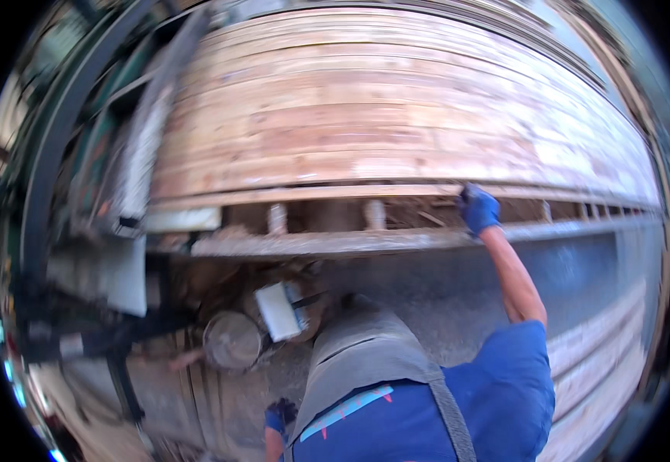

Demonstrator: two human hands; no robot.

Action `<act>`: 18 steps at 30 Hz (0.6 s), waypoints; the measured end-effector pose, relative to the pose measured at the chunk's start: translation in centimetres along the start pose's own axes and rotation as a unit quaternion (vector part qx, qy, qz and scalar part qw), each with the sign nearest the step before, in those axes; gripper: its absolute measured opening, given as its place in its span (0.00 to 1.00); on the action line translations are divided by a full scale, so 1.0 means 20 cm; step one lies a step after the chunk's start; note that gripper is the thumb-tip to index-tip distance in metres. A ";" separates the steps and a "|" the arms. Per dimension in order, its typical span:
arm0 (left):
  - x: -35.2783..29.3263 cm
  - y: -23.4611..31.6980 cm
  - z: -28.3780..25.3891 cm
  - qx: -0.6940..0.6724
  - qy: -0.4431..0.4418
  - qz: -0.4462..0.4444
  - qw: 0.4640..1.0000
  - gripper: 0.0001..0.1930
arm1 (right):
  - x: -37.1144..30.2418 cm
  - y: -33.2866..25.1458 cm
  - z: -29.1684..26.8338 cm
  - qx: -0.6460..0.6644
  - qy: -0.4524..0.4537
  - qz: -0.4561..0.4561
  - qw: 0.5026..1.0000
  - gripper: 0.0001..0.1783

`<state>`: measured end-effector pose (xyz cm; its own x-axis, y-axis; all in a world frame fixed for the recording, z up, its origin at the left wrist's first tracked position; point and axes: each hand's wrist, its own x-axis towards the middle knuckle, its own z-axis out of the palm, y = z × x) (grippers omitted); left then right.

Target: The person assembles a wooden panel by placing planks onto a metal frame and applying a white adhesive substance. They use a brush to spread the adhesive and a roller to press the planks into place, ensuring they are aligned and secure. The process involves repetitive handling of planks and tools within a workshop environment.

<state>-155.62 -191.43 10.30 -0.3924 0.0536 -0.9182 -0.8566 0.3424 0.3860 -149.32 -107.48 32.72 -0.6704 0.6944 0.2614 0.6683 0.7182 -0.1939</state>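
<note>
My right hand (479,210), in a blue glove, is stretched out to the front of a wide layer of wooden boards (350,115). Its fingers look curled around the edge of a narrow wooden strip (304,195) running along the near side, though motion blurs them. My left hand (280,416), gloved in blue with dark fingers, hangs low beside my grey apron (373,346), away from the boards. Its fingers are smeared, and I see nothing clear in them.
Below the strip runs a metal ledge (312,243) with short uprights and wood debris behind it. A round bucket (233,339) and a white-topped object (278,311) stand near my legs. Dark metal framework (58,154) rises at left; more boards (596,369) lie at right.
</note>
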 end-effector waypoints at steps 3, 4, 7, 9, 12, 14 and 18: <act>-0.07 0.17 0.07 -0.097 0.026 -0.027 0.995 0.17 | 0.08 -0.08 0.11 0.005 -0.014 0.003 1.000 0.08; -0.11 0.26 0.14 -0.105 0.030 -0.007 0.994 0.17 | 0.10 -0.10 0.08 0.006 -0.016 -0.016 1.000 0.08; -0.18 0.40 0.27 0.003 0.003 0.046 0.999 0.19 | 0.11 -0.08 0.06 0.035 -0.069 0.002 0.997 0.09; -0.08 0.38 0.30 0.047 -0.048 0.043 0.997 0.19 | 0.17 -0.22 0.08 0.021 -0.084 -0.026 0.996 0.09; -0.14 0.36 0.36 0.015 -0.017 0.022 1.000 0.19 | 0.32 -0.65 0.15 0.086 -0.075 -0.115 0.987 0.10; -0.03 0.61 0.52 0.080 -0.039 0.005 0.996 0.19 | 0.29 -0.63 0.13 0.124 -0.071 -0.073 0.987 0.10; 0.16 0.83 0.69 0.190 -0.076 -0.013 0.979 0.20 | 0.27 -0.65 0.27 0.046 -0.069 -0.056 0.995 0.08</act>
<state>-166.52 -172.65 12.52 -0.2926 0.1691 -0.9412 -0.6684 0.6677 0.3277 -163.25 -112.82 31.57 -0.7811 0.6049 0.1549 0.5588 0.7878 -0.2591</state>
